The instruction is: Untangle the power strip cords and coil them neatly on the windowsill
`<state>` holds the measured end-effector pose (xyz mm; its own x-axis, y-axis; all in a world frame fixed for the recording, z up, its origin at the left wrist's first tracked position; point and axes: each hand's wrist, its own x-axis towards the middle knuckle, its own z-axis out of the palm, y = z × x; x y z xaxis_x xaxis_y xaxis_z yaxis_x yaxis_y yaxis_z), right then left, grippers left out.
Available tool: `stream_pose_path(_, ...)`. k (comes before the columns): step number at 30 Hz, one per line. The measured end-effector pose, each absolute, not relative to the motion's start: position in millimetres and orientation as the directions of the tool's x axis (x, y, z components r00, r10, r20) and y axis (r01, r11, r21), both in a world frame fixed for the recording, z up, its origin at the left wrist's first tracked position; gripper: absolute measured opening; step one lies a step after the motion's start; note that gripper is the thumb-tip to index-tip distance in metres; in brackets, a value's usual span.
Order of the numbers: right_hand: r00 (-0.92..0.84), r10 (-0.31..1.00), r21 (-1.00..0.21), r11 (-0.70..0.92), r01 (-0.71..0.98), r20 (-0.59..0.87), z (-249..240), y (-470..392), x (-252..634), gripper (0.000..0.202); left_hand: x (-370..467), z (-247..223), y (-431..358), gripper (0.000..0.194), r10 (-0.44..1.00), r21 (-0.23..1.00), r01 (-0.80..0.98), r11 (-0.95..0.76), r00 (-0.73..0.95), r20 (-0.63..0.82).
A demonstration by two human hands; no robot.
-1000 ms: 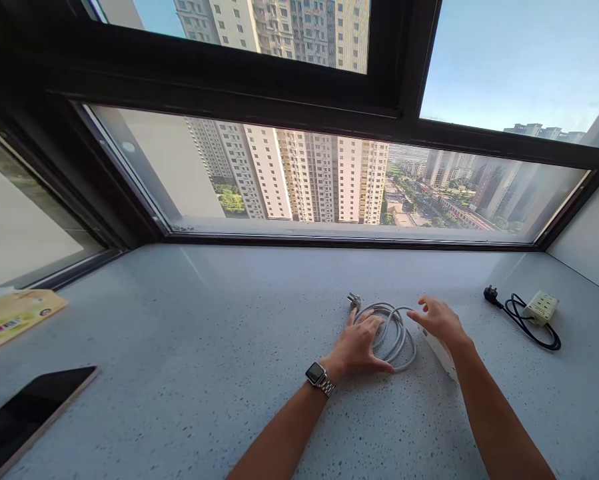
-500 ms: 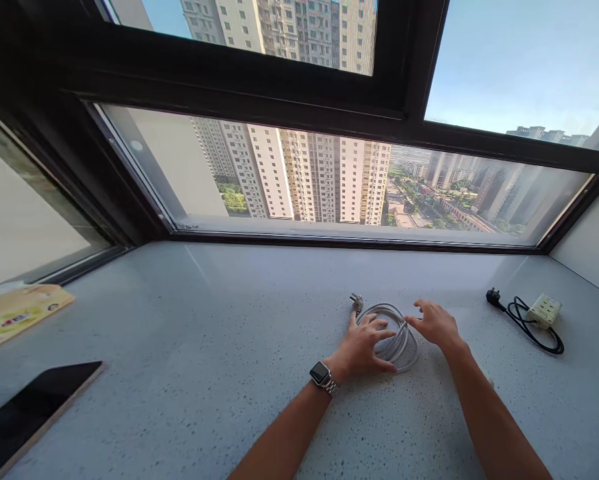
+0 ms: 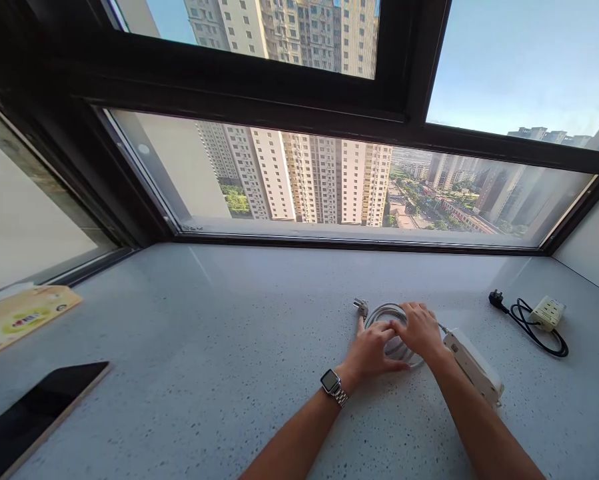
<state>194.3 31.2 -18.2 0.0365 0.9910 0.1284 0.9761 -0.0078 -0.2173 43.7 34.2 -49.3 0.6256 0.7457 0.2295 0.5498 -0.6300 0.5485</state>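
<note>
A grey-white cable (image 3: 385, 309) lies in a round coil on the speckled sill, with its plug (image 3: 361, 307) at the upper left. My left hand (image 3: 370, 352) spans the coil's left and near sides, its fingers on the loops and its thumb stretched along the near edge. On the right side of the coil rests my right hand (image 3: 420, 329), its fingers bent over the loops and close to the left fingertips. From under it the cable leads to a white power strip (image 3: 472, 365), which my right forearm partly covers.
To the right lies a small cream socket block (image 3: 548, 313) with a black cord and plug (image 3: 497, 299). At the left are a dark tablet or phone (image 3: 39, 407) and a yellow packet (image 3: 24, 317). A dark-framed window (image 3: 299, 239) bounds the sill at the back.
My right hand has moved left and down onto the coil, and its forearm shift uncovers the power strip. My left hand stays on the coil, its fingers drawn closer together.
</note>
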Motion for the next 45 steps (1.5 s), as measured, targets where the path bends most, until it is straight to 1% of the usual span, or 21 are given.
stream_pose_path(3, -0.034, 0.986, -0.286, 0.080, 0.955, 0.164, -26.4, 33.8, 189.1, 0.036, 50.5, -50.5, 25.3, 0.040, 0.707, 0.552, 0.492, -0.673, 0.647, 0.286)
stream_pose_path(5, -0.046, 0.987, -0.306, 0.092, 0.947, 0.156, -31.2, 35.8, 191.6, 0.040, 54.0, -51.9, 21.0, 0.030, 0.661, 0.527, 0.452, -0.720, 0.677, 0.323)
stream_pose_path(9, -0.042, 0.995, -0.292, 0.067, 0.954, 0.093, -40.2, 36.7, 203.0, 0.053, 56.3, -55.0, 18.5, 0.028, 0.531, 0.496, 0.311, -0.811, 0.746, 0.401)
stream_pose_path(13, -0.072, 0.996, -0.334, 0.050, 0.941, -0.054, -48.2, 30.5, 208.0, 0.064, 56.6, -58.0, 18.1, 0.033, 0.459, 0.545, 0.163, -0.822, 0.758, 0.465)
stream_pose_path(15, -0.051, 0.995, -0.333, 0.019, 0.943, -0.089, -52.1, 24.6, 207.4, 0.063, 56.7, -59.5, 18.4, 0.036, 0.457, 0.547, 0.123, -0.828, 0.714, 0.531)
stream_pose_path(16, -0.046, 0.995, -0.322, 0.015, 0.947, -0.088, -54.0, 21.1, 207.0, 0.061, 56.4, -59.9, 19.0, 0.038, 0.463, 0.522, 0.125, -0.844, 0.663, 0.589)
stream_pose_path(18, -0.046, 0.997, -0.295, 0.026, 0.955, -0.062, -57.2, 12.8, 207.5, 0.058, 54.3, -59.7, 21.7, 0.042, 0.469, 0.446, 0.177, -0.877, 0.514, 0.718)
stream_pose_path(20, -0.075, 0.996, -0.285, 0.060, 0.957, -0.041, -58.9, 3.8, 211.0, 0.058, 50.5, -57.7, 26.0, 0.044, 0.463, 0.394, 0.248, -0.885, 0.383, 0.799)
stream_pose_path(23, -0.176, 0.983, -0.310, 0.154, 0.938, -0.044, -57.9, -9.8, 224.1, 0.059, 44.9, -53.8, 31.6, 0.045, 0.470, 0.392, 0.283, -0.875, 0.308, 0.827)
stream_pose_path(26, -0.291, 0.956, -0.327, 0.263, 0.908, -0.042, -55.6, -22.0, 246.3, 0.061, 43.3, -52.2, 33.3, 0.045, 0.455, 0.380, 0.278, -0.882, 0.298, 0.839)
stream_pose_path(29, -0.333, 0.942, -0.311, 0.302, 0.901, -0.050, -55.0, -32.8, 275.6, 0.061, 44.5, -53.3, 32.9, 0.044, 0.442, 0.369, 0.268, -0.890, 0.305, 0.844)
stream_pose_path(33, -0.257, 0.963, -0.272, 0.226, 0.936, -0.083, -53.8, -46.4, 324.6, 0.056, 45.2, -55.4, 33.4, 0.044, 0.443, 0.372, 0.267, -0.889, 0.300, 0.845)
stream_pose_path(36, -0.133, 0.984, -0.244, 0.101, 0.965, -0.117, -48.7, -56.0, 370.8, 0.053, 45.3, -56.1, 33.8, 0.044, 0.445, 0.374, 0.265, -0.889, 0.297, 0.845)
stream_pose_path(38, -0.033, 0.985, -0.258, -0.012, 0.966, -0.169, -42.3, -60.3, 404.3, 0.055, 45.9, -56.4, 33.8, 0.044, 0.443, 0.374, 0.262, -0.890, 0.293, 0.848)
stream_pose_path(40, 0.039, 0.968, -0.359, -0.130, 0.924, -0.248, -34.3, -59.9, 434.8, 0.060, 46.7, -57.2, 34.0, 0.043, 0.439, 0.373, 0.258, -0.891, 0.288, 0.851)
stream_pose_path(42, 0.080, 0.961, -0.509, -0.209, 0.835, -0.264, -26.9, -51.9, 456.2, 0.067, 47.7, -58.5, 34.7, 0.044, 0.433, 0.369, 0.251, -0.895, 0.286, 0.855)
stream_pose_path(43, 0.117, 0.966, -0.564, -0.232, 0.793, -0.232, -24.5, -44.5, 462.2, 0.069, 48.2, -59.4, 35.1, 0.044, 0.431, 0.368, 0.248, -0.896, 0.286, 0.856)
stream_pose_path(44, 0.178, 0.967, -0.585, -0.251, 0.771, -0.182, -23.4, -35.1, 464.8, 0.070, 48.8, -60.3, 35.5, 0.044, 0.429, 0.367, 0.245, -0.897, 0.285, 0.857)
stream_pose_path(45, 0.260, 0.958, -0.565, -0.280, 0.776, -0.118, -23.8, -24.1, 464.5, 0.069, 49.3, -61.2, 35.8, 0.045, 0.429, 0.368, 0.243, -0.897, 0.285, 0.857)
